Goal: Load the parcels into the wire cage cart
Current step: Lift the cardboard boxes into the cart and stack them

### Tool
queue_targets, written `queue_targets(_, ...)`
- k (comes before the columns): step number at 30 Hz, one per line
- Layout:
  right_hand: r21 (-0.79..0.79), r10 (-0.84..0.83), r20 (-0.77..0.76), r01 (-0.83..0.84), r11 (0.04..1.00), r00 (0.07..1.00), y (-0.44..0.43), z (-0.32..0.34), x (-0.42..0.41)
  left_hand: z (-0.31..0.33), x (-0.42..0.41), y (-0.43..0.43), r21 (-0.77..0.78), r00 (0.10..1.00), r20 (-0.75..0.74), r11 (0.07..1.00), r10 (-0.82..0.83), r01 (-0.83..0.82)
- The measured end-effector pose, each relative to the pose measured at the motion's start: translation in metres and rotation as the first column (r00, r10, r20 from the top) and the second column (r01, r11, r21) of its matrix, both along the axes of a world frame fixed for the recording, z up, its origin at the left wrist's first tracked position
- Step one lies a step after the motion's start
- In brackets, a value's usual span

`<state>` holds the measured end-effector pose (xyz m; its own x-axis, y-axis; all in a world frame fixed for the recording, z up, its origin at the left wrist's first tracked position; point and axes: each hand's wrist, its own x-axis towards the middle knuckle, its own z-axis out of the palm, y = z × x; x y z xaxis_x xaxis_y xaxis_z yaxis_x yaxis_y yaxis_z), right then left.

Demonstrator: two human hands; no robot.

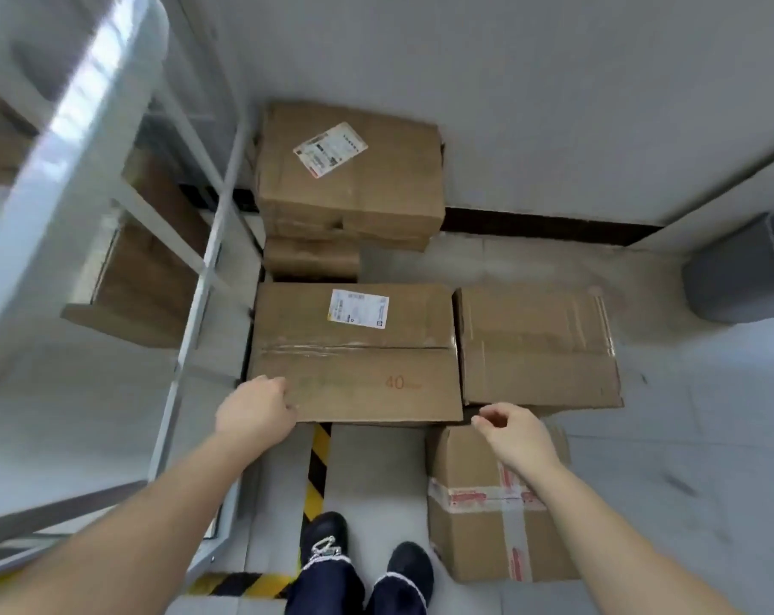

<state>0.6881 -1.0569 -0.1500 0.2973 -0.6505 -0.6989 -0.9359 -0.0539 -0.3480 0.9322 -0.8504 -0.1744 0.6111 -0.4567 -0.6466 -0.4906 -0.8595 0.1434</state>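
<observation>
Head view: left hand [254, 410] grips the near-left corner of the labelled box [354, 348], which lies among the parcels just right of the wire cage cart [190, 304]. Right hand [516, 432] is loosely curled and empty, near the box's right corner. Risks: a one-sided lift could skew the box against the touching plain box [536, 344] or the cart frame, and the taped box [478, 503] by the feet invites tripping. Pale grey floor [686, 459], hazard tape [316, 472], white wall [553, 104], grey bin [740, 277].

Grey bin [740, 277] at far right; yellow-and-black hazard tape [316, 477] on floor [686, 503].
</observation>
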Motion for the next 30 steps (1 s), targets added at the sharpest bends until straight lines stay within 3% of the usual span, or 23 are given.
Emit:
queue_targets(6,0.044,-0.047,-0.057,0.050,0.998,0.997,-0.019,-0.139,0.011,-0.131,0.015,0.007,0.023,0.941,-0.040,0.942,0.336,-0.335)
queue_targets(10,0.100,-0.113,-0.101,0.123,0.987,0.988,-0.026,-0.205,0.018,-0.199,0.028,0.018,-0.072,0.817,-0.023,0.814,0.576,-0.576)
queue_targets(15,0.052,-0.320,-0.026,0.321,0.946,0.947,-0.020,-0.249,0.027,-0.247,0.039,0.024,-0.120,0.657,-0.046,0.649,0.752,-0.751)
queue_targets(18,0.000,-0.369,-0.015,0.369,0.929,0.929,-0.018,-0.258,0.033,-0.251,0.041,0.024,-0.144,0.619,-0.017,0.611,0.785,-0.779)
queue_targets(23,-0.137,-0.254,-0.078,0.242,0.961,0.964,-0.030,-0.233,0.041,-0.220,0.054,0.021,-0.216,0.624,0.046,0.618,0.780,-0.756)
queue_targets(27,-0.183,-0.261,0.016,0.259,0.948,0.965,-0.045,-0.193,0.046,-0.169,0.060,0.011,-0.297,0.604,0.025,0.583,0.796,-0.756)
queue_targets(30,-0.111,-0.331,0.135,0.346,0.932,0.934,-0.051,-0.154,0.050,-0.128,0.062,0.009,-0.329,0.599,-0.007,0.564,0.801,-0.758)
